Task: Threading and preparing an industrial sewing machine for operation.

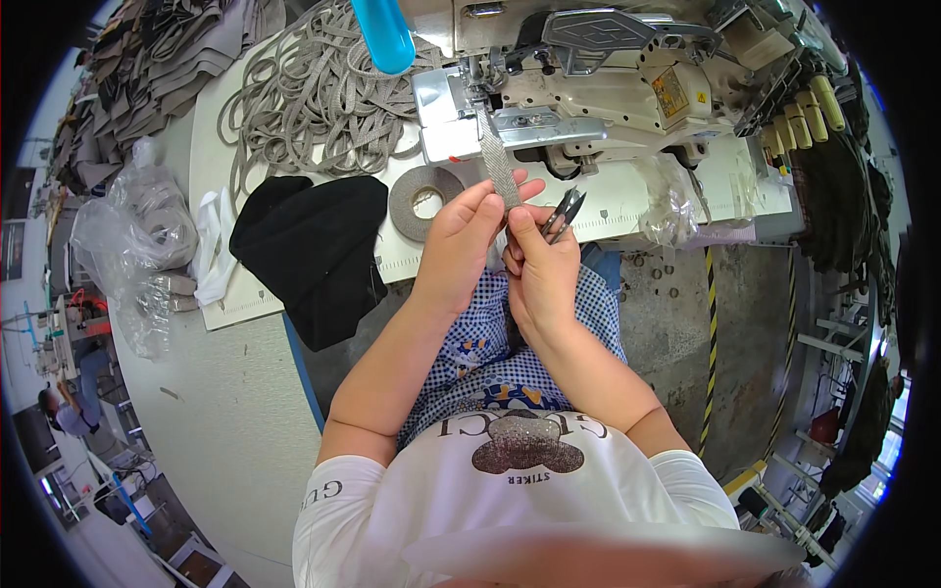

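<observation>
A grey herringbone fabric strip [498, 162] runs from under the presser foot of the sewing machine [578, 108] down to my hands. My left hand [461, 240] pinches the strip at its near part, thumb on top and fingertips showing past its far side. Close beside it, my right hand [541, 265] also grips the strip between thumb and fingers. Dark thread snips [564, 214] stick out of my right hand, blades pointing away to the right. What lies between the two hands below the strip is partly hidden. A roll of grey tape [403, 203] lies just left of my left hand.
A tangled heap of grey strips [323, 93] covers the table's far left. Black cloth [309, 245] hangs over the front edge. Clear plastic bags [147, 235] lie farther left; another plastic bag [668, 201] sits at right. A blue object [384, 39] juts in above the table.
</observation>
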